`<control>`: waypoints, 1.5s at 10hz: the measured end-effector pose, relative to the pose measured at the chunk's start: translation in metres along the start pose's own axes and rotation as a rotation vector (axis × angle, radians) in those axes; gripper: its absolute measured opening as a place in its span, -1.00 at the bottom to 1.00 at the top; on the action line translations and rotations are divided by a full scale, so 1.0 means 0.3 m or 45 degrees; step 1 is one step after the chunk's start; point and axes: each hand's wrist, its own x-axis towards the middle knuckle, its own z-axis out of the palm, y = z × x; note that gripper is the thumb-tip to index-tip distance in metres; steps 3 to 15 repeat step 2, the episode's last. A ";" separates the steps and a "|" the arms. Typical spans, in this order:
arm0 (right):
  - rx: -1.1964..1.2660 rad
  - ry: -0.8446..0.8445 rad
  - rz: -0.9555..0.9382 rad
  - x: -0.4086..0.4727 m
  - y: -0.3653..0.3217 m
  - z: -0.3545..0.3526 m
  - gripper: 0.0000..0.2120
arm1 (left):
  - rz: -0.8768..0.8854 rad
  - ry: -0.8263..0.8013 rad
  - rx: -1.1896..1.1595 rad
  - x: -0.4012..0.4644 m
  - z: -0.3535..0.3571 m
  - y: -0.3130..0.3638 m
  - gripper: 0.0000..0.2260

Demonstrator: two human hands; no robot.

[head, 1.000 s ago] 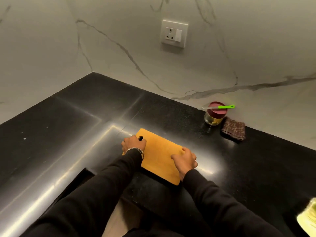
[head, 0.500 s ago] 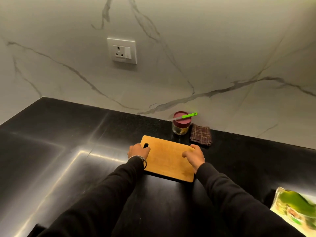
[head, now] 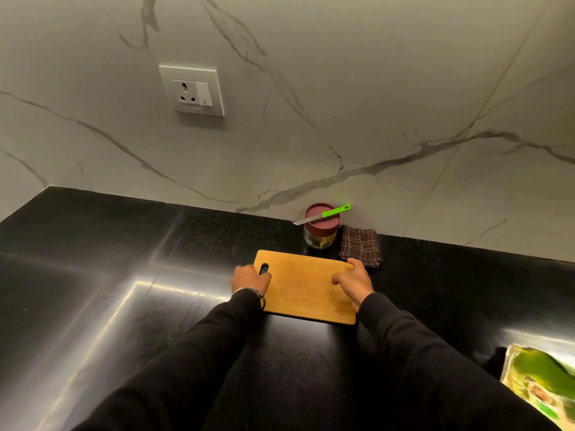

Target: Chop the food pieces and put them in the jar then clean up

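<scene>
A bare wooden chopping board (head: 306,286) lies flat on the black counter (head: 155,306). My left hand (head: 249,279) grips its left edge beside the handle slot. My right hand (head: 354,279) grips its right edge, thumb on top. Behind the board, against the wall, stands a glass jar (head: 320,227) with a dark red lid and yellowish pieces inside. A knife (head: 323,214) with a green handle rests across the lid, blade pointing left. A folded brown checked cloth (head: 359,245) lies just right of the jar.
A marble wall with a socket plate (head: 193,90) rises behind the counter. A green and yellow packet (head: 541,387) sits at the right edge of view. The counter turns a corner at the far left.
My view swung right and the board came with both hands toward the wall. It now lies just in front of the jar and cloth. Both hands kept their hold on its edges.
</scene>
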 end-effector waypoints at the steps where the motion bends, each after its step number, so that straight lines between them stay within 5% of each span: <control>1: -0.021 -0.033 -0.034 0.012 0.009 0.000 -0.16 | 0.019 0.014 0.030 0.001 0.002 -0.010 -0.61; 15: -0.061 -0.027 -0.078 -0.001 0.014 -0.002 -0.16 | 0.030 -0.020 0.019 0.007 0.000 -0.013 -0.62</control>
